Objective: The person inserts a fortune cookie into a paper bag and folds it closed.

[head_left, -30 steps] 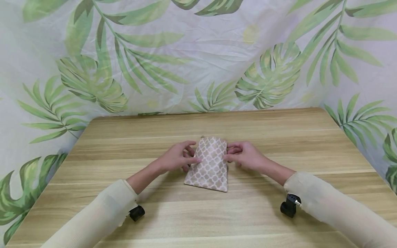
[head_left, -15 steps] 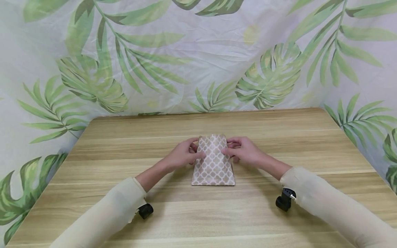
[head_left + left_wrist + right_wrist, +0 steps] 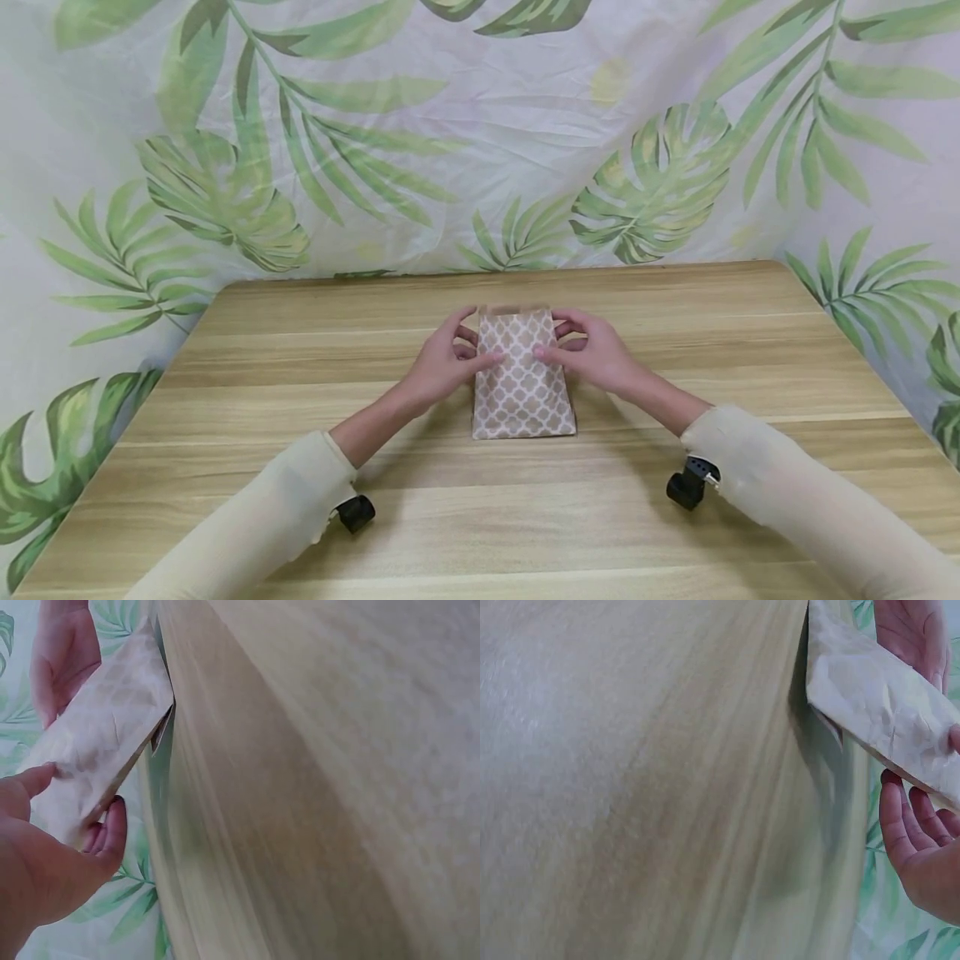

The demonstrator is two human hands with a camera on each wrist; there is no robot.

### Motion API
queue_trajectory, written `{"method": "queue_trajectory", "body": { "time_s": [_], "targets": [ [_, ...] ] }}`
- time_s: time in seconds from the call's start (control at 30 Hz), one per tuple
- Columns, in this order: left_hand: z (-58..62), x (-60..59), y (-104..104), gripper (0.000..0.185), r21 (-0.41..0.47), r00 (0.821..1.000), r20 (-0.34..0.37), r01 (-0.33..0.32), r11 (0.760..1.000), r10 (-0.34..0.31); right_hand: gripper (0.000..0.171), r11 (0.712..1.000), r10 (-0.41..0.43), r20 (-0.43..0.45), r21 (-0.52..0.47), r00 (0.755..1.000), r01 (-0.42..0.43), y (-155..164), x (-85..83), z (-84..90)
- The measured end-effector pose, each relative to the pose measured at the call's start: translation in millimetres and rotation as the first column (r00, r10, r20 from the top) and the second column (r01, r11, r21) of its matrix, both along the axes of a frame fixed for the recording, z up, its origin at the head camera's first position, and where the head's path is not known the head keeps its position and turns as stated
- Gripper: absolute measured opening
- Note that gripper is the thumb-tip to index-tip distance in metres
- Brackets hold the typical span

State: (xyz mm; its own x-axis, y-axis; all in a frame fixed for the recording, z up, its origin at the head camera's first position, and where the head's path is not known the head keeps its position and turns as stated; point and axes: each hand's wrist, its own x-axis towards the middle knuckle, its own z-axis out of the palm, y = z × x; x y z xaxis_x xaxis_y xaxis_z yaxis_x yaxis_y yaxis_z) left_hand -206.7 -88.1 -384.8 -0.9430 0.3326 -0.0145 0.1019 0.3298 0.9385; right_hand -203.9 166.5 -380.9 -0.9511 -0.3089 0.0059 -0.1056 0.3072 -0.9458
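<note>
Head view showed both forearms reaching forward over the wooden table (image 3: 675, 333), each in a pale cream sleeve (image 3: 255, 525), with the wrists converging toward the middle of the tabletop. Between them stood a small paper bag (image 3: 521, 379) printed with a tan and white lattice pattern, its bottom edge resting on the table and its upper end lifted and tipped away from the person.

The left hand (image 3: 442, 367) came in from the left with the wrist bent slightly inward. Its thumb lay across the front face of the bag, and its fingers were curled round the left edge toward the back, so it pinched that side. The right hand (image 3: 592, 354) mirrored it on the other edge, thumb on the front, fingers curled behind. The two thumb tips pointed at each other and lay near together on the patterned face, not touching.

Left wrist view showed the thumb (image 3: 34, 780) on top of the bag (image 3: 101, 750) and a finger below it, with the right hand (image 3: 64, 652) at the far edge. Right wrist view showed curled fingers (image 3: 907, 817) under the bag (image 3: 877, 705), which slanted up off the blurred tabletop.

A black camera mount (image 3: 690, 483) hung below the right wrist. Behind the table hung a leaf-printed cloth (image 3: 480, 142).
</note>
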Motion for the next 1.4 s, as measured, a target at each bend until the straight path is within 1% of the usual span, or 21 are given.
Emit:
{"method": "queue_trajectory", "body": {
  "time_s": [0.13,0.2,0.27,0.33,0.4,0.47,0.57,0.63,0.67,0.7,0.73,0.8,0.87,0.93,1.0,1.13,1.2,1.23,1.3,1.4],
  "targets": [
    [2.6,1.2,1,0.090,0.068,0.996,-0.089,0.031,0.997,-0.025,0.066,0.998,0.000,-0.083,-0.057,0.997,-0.004,3,3.6,5.7],
    [4.3,2.8,2,0.091,0.081,0.987,-0.157,0.050,0.995,-0.036,0.069,0.998,0.002,-0.140,-0.065,0.990,-0.011,5,6.7,8.5],
    [6.1,5.3,3,0.093,0.085,0.971,-0.236,0.067,0.994,-0.045,0.072,0.998,0.013,-0.199,-0.060,0.980,-0.025,6,10.1,11.2],
    [6.9,7.5,4,0.096,0.079,0.945,-0.323,0.078,0.994,-0.048,0.075,0.998,0.021,-0.260,-0.048,0.965,-0.035,6,13.3,13.3],
    [7.3,9.4,5,0.099,0.078,0.909,-0.414,0.093,0.993,-0.052,0.077,0.999,0.026,-0.319,-0.037,0.947,-0.040,7,16.1,14.7],
    [6.8,10.0,5,0.101,0.070,0.863,-0.502,0.103,0.992,-0.054,0.079,0.999,0.021,-0.379,-0.035,0.925,-0.037,8,17.9,15.1],
    [5.7,10.6,5,0.097,0.034,0.778,-0.625,0.112,0.993,-0.066,0.084,0.999,0.019,-0.484,-0.026,0.875,-0.037,9,20.1,14.9],
    [4.9,10.9,5,0.092,0.004,0.722,-0.687,0.115,0.993,-0.081,0.087,0.999,0.023,-0.551,-0.014,0.834,-0.036,9,21.4,14.6],
    [4.6,10.9,5,0.089,-0.008,0.697,-0.711,0.118,0.993,-0.089,0.089,0.999,0.026,-0.580,-0.005,0.814,-0.036,10,22.1,14.3],
    [4.2,11.0,5,0.086,-0.019,0.676,-0.730,0.119,0.993,-0.095,0.090,0.999,0.030,-0.607,0.004,0.794,-0.035,10,22.7,14.1],
    [3.8,10.9,5,0.083,-0.026,0.660,-0.745,0.123,0.992,-0.101,0.090,0.999,0.033,-0.627,0.012,0.778,-0.033,10,23.3,13.8],
    [3.3,10.9,5,0.080,-0.037,0.637,-0.764,0.124,0.992,-0.108,0.091,0.999,0.041,-0.659,0.020,0.751,-0.036,10,24.2,13.3],
    [3.3,11.0,6,0.076,-0.043,0.624,-0.773,0.124,0.991,-0.112,0.092,0.999,0.047,-0.687,0.026,0.725,-0.040,10,25.2,13.4],
    [3.3,11.5,5,0.073,-0.049,0.616,-0.779,0.123,0.991,-0.115,0.092,0.999,0.054,-0.720,0.033,0.692,-0.043,10,26.2,13.7],
    [3.5,12.4,5,0.069,-0.056,0.610,-0.783,0.123,0.991,-0.120,0.091,0.998,0.065,-0.760,0.047,0.647,-0.044,11,27.1,13.6],
    [4.2,13.6,5,0.065,-0.065,0.595,-0.794,0.124,0.990,-0.127,0.083,0.995,0.098,-0.837,0.097,0.539,-0.029,13,28.0,13.1],
    [4.5,13.7,5,0.063,-0.071,0.585,-0.801,0.123,0.990,-0.130,0.078,0.992,0.115,-0.857,0.123,0.502,-0.016,14,27.9,13.6],
    [4.9,13.9,4,0.062,-0.076,0.579,-0.804,0.121,0.990,-0.132,0.077,0.991,0.123,-0.862,0.136,0.491,-0.010,14,27.9,14.1],
    [5.3,14.2,4,0.060,-0.089,0.568,-0.811,0.111,0.990,-0.137,0.074,0.988,0.137,-0.866,0.156,0.481,0.000,15,28.1,15.3],
    [5.9,15.2,3,0.057,-0.113,0.554,-0.819,0.098,0.989,-0.149,0.072,0.983,0.152,-0.864,0.184,0.480,0.019,16,29.1,17.2]
  ]
}}
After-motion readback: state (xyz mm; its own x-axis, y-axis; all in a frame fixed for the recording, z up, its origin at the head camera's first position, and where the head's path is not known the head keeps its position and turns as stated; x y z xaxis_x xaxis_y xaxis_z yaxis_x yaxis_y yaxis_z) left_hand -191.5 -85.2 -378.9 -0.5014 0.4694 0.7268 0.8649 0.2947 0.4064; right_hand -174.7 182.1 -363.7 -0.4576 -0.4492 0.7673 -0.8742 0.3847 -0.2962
